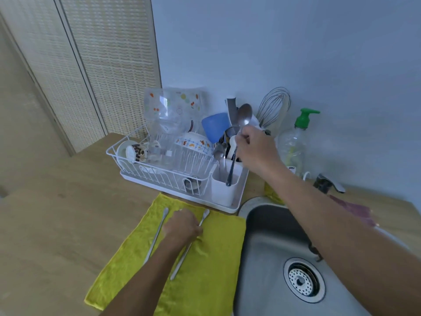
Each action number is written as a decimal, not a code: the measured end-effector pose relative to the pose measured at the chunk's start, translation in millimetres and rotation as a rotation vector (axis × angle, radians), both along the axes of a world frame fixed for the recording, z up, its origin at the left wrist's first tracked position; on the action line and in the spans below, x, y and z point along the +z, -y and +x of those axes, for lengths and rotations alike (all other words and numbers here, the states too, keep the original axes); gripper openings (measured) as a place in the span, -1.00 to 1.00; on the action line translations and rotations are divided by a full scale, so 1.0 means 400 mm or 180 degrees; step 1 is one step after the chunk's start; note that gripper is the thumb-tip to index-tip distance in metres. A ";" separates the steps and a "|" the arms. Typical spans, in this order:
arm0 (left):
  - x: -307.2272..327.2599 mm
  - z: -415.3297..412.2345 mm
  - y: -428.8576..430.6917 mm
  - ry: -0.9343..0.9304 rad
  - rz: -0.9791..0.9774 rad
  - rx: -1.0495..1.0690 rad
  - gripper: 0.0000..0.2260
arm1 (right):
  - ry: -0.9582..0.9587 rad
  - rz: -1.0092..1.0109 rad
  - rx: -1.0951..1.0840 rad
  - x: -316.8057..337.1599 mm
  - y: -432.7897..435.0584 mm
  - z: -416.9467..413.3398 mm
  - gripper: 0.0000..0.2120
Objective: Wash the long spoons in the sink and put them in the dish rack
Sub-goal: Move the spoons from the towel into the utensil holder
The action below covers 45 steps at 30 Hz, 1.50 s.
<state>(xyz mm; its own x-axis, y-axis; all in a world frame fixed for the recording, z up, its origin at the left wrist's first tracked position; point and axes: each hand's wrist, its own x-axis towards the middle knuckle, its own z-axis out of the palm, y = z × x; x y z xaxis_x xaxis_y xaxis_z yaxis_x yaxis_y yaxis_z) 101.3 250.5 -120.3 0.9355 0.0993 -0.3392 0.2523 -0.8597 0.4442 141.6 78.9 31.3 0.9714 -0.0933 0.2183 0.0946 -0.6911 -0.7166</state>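
The right hand [255, 149] pinched a spoon [237, 144] in its grip, handle down in the white cutlery cup [224, 190] of the dish rack [159, 176]. The left hand [182, 226] rested on a yellow towel [205, 258] on the bench [68, 213], its grip closing on one long spoon [189, 245]; another [157, 233] lay beside it, left of the sink [268, 236].

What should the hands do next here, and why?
Probably let the right hand lower its spoon into the white cutlery holder and release; its handle tip already sits at the holder. The left hand rests on the yellow towel between two long spoons not yet washed.
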 end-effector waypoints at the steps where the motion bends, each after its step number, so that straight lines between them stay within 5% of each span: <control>1: -0.001 -0.001 0.004 0.0028 0.0016 -0.0053 -0.88 | 0.0025 -0.0017 -0.0053 0.001 0.011 0.015 -0.76; 19: 0.007 0.025 0.055 0.0128 -0.0009 -0.0244 -0.89 | -0.1055 -0.1471 -0.0042 -0.130 0.026 0.083 -0.76; 28: 0.025 0.017 0.028 0.0212 -0.0273 -0.0414 -0.73 | -0.0755 -0.1302 0.0347 -0.114 0.054 0.020 -0.87; 35: 0.113 0.003 -0.023 0.0527 -0.0835 -0.0405 -0.81 | -0.0588 -0.1814 0.0382 -0.143 0.098 -0.018 -0.56; 45: 0.368 0.038 0.009 0.1377 -0.1943 -0.0195 -0.95 | -0.0903 -0.1801 0.0457 -0.177 0.110 -0.041 -0.38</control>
